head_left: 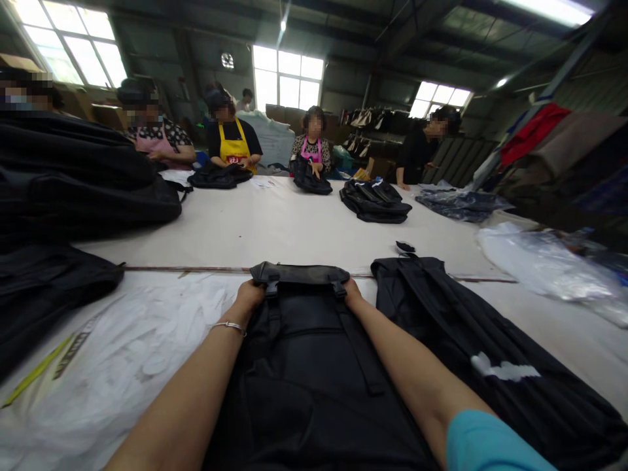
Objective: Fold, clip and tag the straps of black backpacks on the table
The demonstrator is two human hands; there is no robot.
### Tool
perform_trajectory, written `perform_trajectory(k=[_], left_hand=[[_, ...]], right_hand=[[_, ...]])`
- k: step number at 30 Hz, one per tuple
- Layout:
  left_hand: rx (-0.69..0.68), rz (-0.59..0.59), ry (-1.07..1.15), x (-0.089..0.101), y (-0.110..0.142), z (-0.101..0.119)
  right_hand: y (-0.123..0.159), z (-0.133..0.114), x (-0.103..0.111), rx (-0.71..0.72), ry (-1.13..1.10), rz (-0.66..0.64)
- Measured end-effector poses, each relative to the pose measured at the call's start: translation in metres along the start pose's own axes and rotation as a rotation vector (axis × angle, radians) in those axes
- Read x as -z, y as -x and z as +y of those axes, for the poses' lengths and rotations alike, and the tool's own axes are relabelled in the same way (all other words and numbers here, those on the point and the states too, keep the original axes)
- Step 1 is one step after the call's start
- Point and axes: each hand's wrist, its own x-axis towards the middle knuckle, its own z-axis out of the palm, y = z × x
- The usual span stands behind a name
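A black backpack lies on the table in front of me, its top flap at the far end. Two straps with buckles run down from that flap. My left hand grips the flap's left corner, its fingers mostly hidden behind the fabric. At the right corner, my right hand is closed on the same backpack, also partly hidden. A second black backpack lies close on the right, its shoulder straps up and a white piece on it.
Clear plastic bags cover the table to my left, beneath a tall pile of black bags. More plastic lies at right. Across the white table, several people handle black bags; a small stack of bags sits there.
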Motion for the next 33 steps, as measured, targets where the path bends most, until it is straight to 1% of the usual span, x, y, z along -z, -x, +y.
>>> perform_trajectory(k=[2, 4, 7, 9, 10, 11, 13, 15, 16, 17, 18, 20, 22, 24, 25, 27, 29, 30, 32, 33], left_hand=[[0.004, 0.011, -0.062, 0.002, 0.002, 0.004], [-0.02, 0.007, -0.13, 0.009, 0.009, 0.01], [-0.056, 0.028, -0.206, 0.029, 0.031, 0.019], [-0.08, 0.065, -0.24, 0.047, 0.058, 0.02], [-0.112, 0.065, -0.247, 0.056, 0.075, 0.02], [-0.169, 0.033, -0.244, 0.064, 0.093, 0.018], [-0.347, -0.091, -0.224, 0.076, 0.132, 0.011], [-0.5, -0.176, -0.253, 0.082, 0.167, 0.005], [-0.525, -0.177, -0.298, 0.083, 0.182, 0.004], [-0.514, -0.15, -0.358, 0.085, 0.195, 0.005], [-0.488, -0.114, -0.42, 0.087, 0.206, 0.009], [-0.466, -0.057, -0.498, 0.093, 0.224, 0.025], [-0.536, -0.011, -0.495, 0.102, 0.239, 0.047], [-0.657, 0.005, -0.435, 0.112, 0.251, 0.066], [-0.715, -0.001, -0.394, 0.116, 0.254, 0.071], [-0.791, -0.032, -0.269, 0.12, 0.254, 0.071], [-0.785, -0.044, -0.103, 0.119, 0.245, 0.056], [-0.758, -0.018, -0.034, 0.117, 0.238, 0.045], [-0.713, 0.089, 0.009, 0.108, 0.221, 0.022], [-0.726, 0.14, -0.027, 0.101, 0.212, 0.013]], right_hand=[[0.006, -0.001, -0.002, -0.001, 0.053, -0.001], [0.013, -0.003, 0.0, 0.019, 0.104, -0.02], [0.028, -0.004, 0.013, 0.037, 0.18, -0.041], [0.039, -0.004, 0.026, 0.023, 0.231, -0.024], [0.046, -0.004, 0.034, 0.016, 0.252, -0.003], [0.053, -0.006, 0.043, 0.01, 0.27, 0.025], [0.068, -0.015, 0.057, 0.041, 0.286, 0.112], [0.088, -0.033, 0.066, 0.166, 0.271, 0.182], [0.099, -0.046, 0.068, 0.26, 0.25, 0.181], [0.111, -0.06, 0.067, 0.364, 0.222, 0.15], [0.123, -0.076, 0.064, 0.467, 0.188, 0.09], [0.147, -0.108, 0.054, 0.64, 0.12, -0.06], [0.165, -0.136, 0.041, 0.803, 0.073, -0.179], [0.175, -0.155, 0.029, 0.943, 0.04, -0.266], [0.178, -0.16, 0.024, 0.989, 0.027, -0.307], [0.18, -0.165, 0.018, 1.003, 0.006, -0.375], [0.183, -0.163, 0.018, 0.95, -0.027, -0.408], [0.186, -0.161, 0.02, 0.921, -0.064, -0.412], [0.192, -0.159, 0.027, 0.893, -0.174, -0.42], [0.196, -0.159, 0.03, 0.892, -0.231, -0.431]])
